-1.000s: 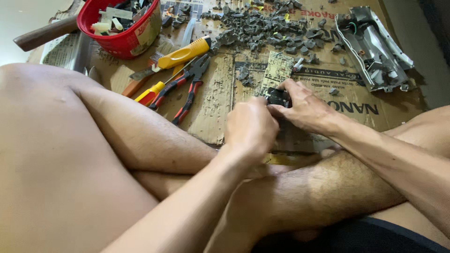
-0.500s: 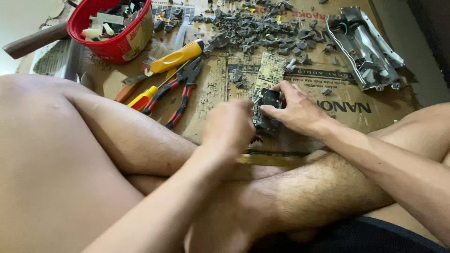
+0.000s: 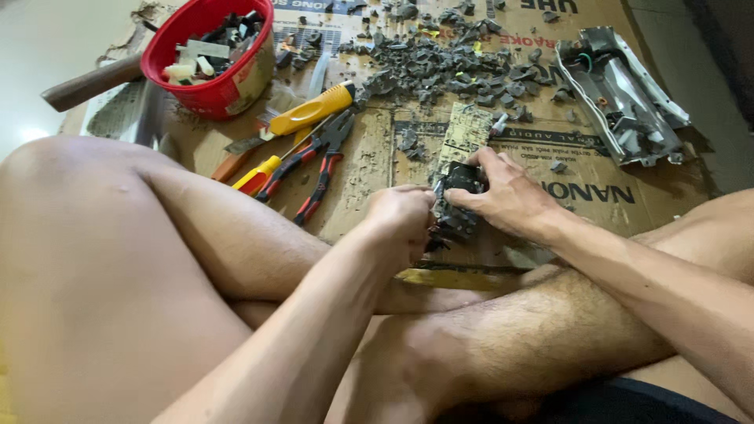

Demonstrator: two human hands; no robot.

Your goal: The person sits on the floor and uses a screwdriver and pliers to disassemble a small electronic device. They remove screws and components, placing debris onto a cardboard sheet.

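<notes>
We've got both hands together on the small black part (image 3: 458, 196), left hand (image 3: 402, 216) pinching its edge, right hand (image 3: 506, 196) gripping it, pliers (image 3: 314, 161) lying nearby on the cardboard (image 3: 628, 188).

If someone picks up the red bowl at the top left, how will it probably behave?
The red bowl looks like thin plastic, so probably light and slightly flexible. It is heaped with small loose parts, so tilting it may spill them. Its wide base suggests it would not tip easily.

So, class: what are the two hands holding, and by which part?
Right hand grips the small dark part by its top; left hand pinches its left side.
</notes>
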